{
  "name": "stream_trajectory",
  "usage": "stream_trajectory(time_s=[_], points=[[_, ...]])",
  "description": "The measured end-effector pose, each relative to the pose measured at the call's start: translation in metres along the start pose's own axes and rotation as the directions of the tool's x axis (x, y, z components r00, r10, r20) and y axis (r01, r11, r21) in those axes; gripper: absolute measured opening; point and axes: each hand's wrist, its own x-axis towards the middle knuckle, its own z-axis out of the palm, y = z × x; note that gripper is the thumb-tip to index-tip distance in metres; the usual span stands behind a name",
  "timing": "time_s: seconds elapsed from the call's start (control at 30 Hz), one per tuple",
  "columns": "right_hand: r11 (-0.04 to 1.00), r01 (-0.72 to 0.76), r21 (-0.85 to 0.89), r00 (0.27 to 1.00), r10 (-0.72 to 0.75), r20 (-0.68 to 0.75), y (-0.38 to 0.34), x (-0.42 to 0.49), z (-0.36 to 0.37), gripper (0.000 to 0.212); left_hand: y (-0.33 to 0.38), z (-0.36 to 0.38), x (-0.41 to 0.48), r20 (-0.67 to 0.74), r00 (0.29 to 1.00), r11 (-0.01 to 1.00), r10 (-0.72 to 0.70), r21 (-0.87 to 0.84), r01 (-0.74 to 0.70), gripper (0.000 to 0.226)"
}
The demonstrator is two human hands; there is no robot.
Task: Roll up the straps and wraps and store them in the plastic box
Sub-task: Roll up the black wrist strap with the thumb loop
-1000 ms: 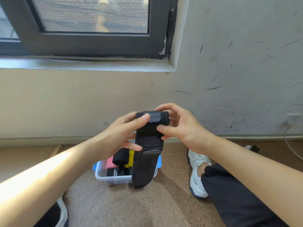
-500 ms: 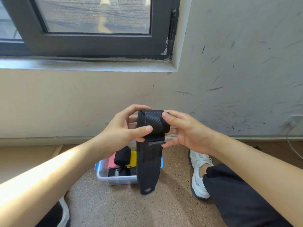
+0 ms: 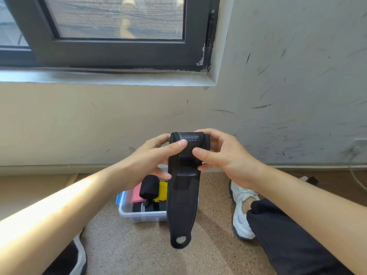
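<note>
Below a dark-framed window [image 3: 111, 50], the left hand [image 3: 151, 157] and right hand [image 3: 224, 153] each pinch the rolled top of a black strap [image 3: 182, 195], its tail hanging in front of the plastic box [image 3: 139, 214] on the speckled floor [image 3: 139, 251]. Rightward, a white shoe [image 3: 241, 211] rests beneath a scuffed wall [image 3: 297, 86].

We get bright daylight from the window [image 3: 111, 16], glaring on the left forearm [image 3: 49, 211]; the strap [image 3: 181, 205] throws a soft shadow across the floor [image 3: 129, 253]; frame edges bow.
</note>
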Motion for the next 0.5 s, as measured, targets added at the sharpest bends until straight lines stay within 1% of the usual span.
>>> stream_trajectory(time_s=[0.17,0.27,0.33,0.4,0.47,0.5], points=[[0.999,0.012,-0.033,1.000,-0.012,0.005,-0.0013,-0.0008,0.0021,0.041,-0.0004,-0.0005,0.0009,-0.025,1.000,0.995,-0.009,-0.100,0.006,0.043],[0.998,-0.006,-0.058,1.000,0.007,0.017,-0.0025,-0.0012,0.0011,0.048,-0.0011,0.0009,0.0019,-0.042,0.999,0.990,-0.008,-0.144,0.002,0.042],[0.998,-0.057,-0.022,0.997,0.059,0.057,-0.0034,-0.0011,-0.0017,0.050,-0.0010,0.0012,0.0026,-0.071,0.997,0.990,0.011,-0.138,-0.020,0.043],[0.990,-0.137,0.034,0.983,0.131,0.130,-0.0056,-0.0007,-0.0039,0.047,-0.0005,0.0013,0.0033,-0.102,0.994,0.990,0.045,-0.127,-0.058,0.045],[0.978,-0.204,0.034,0.964,0.194,0.183,-0.0076,0.0003,-0.0044,0.051,-0.0007,0.0014,0.0036,-0.128,0.989,0.988,0.076,-0.121,-0.092,0.048],[0.975,-0.221,0.025,0.959,0.212,0.187,-0.0083,0.0010,-0.0043,0.053,-0.0013,0.0014,0.0036,-0.137,0.986,0.988,0.090,-0.112,-0.106,0.049]])
